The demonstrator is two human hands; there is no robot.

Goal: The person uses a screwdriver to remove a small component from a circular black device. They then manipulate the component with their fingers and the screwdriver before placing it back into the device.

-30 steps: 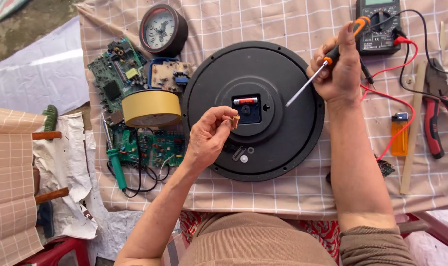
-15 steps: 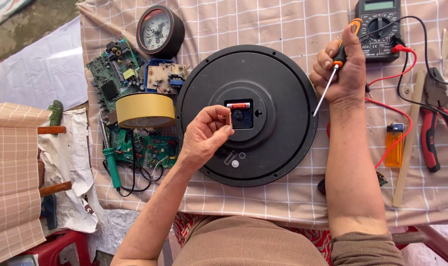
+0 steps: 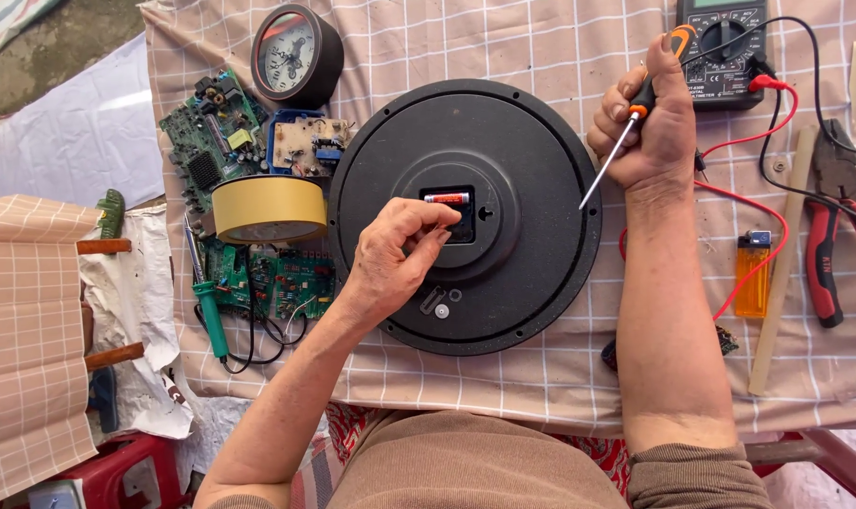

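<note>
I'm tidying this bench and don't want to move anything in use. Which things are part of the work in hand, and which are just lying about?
In use:
- black round clock back
- battery in its middle slot, at the left hand
- screwdriver in the right hand

Lying about:
- tape roll
- circuit boards
- gauge
- multimeter
- lighter
- pliers

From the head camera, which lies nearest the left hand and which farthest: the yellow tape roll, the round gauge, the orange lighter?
From the left hand:
1. Yellow tape roll, just to its left.
2. Round gauge, up at the cloth's top left.
3. Orange lighter, far right, beyond the other forearm.
</note>
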